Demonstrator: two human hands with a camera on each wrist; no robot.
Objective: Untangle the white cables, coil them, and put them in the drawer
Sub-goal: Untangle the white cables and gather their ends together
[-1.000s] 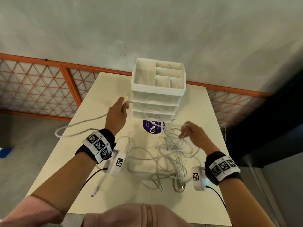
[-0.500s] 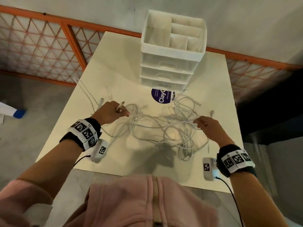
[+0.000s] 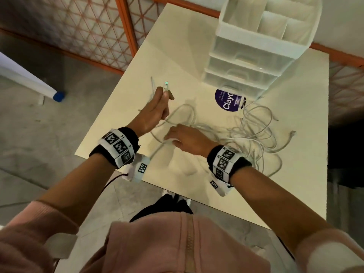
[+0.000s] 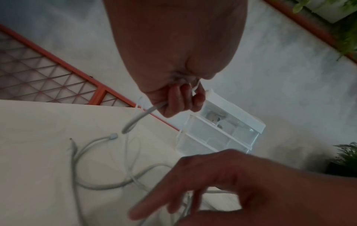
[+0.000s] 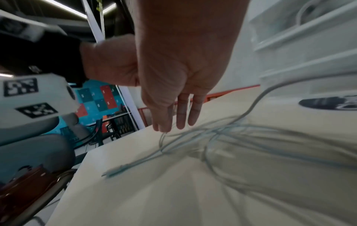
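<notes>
A tangle of white cables (image 3: 256,133) lies on the cream table (image 3: 173,46), in front of a white drawer unit (image 3: 246,62) whose drawers are shut. My left hand (image 3: 159,107) grips one white cable below its end, and the connector (image 3: 166,85) sticks up above the fist. The left wrist view shows those fingers (image 4: 177,99) curled round the cable (image 4: 135,120). My right hand (image 3: 177,136) reaches across just below the left hand. Its fingers (image 5: 179,120) are straight and touch a cable strand (image 5: 193,133).
A purple round sticker (image 3: 228,101) lies on the table by the drawer unit. A loose connector (image 3: 292,133) sits at the right of the tangle. An orange lattice fence (image 3: 88,30) stands to the left. The table's near edge runs just under my wrists.
My right hand has moved left from the tangle's right side to just under my left hand. My left hand still grips the cable end. The head camera has tilted further down.
</notes>
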